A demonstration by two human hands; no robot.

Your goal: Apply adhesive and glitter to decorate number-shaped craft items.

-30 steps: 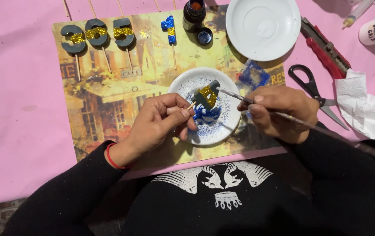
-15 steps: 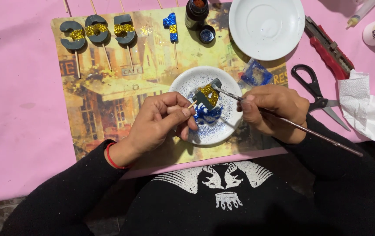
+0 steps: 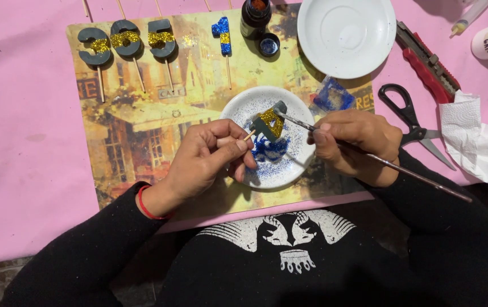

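A pink cloth-covered counter (image 3: 22, 113) carries a large rectangular placemat printed with a yellow street scene (image 3: 141, 119), and on its lower middle sits a small white plate dusted with blue glitter (image 3: 301, 165). A larger, clean white plate (image 3: 346, 35) lies at the top right, with black-handled scissors (image 3: 403, 108), a red utility knife (image 3: 426, 62) and a crumpled white paper towel (image 3: 477, 142) to the right of it. Along the mat's top edge rest three grey foam digits with gold glitter bands on wooden sticks (image 3: 125, 40), a blue and gold digit on a stick (image 3: 222, 34), a small dark glitter jar (image 3: 255, 14) and its round lid (image 3: 268, 44). The left hand (image 3: 210, 156) has its fingers closed in a pinch on the thin stick of a grey foam piece with gold glitter (image 3: 269, 122), held tilted just above the small plate and its blue glitter heap. The right hand (image 3: 355, 142) grips a long thin paintbrush (image 3: 380, 162) with fingers closed around the shaft, the tip touching the foam piece's upper edge. From here the risk, as I judge it, is smearing: a wet brush pushed too far could drag glue into the gold band, and blue glitter would then stick there. A loose pinch could also let the stick twist and drop the piece face down into the loose glitter.
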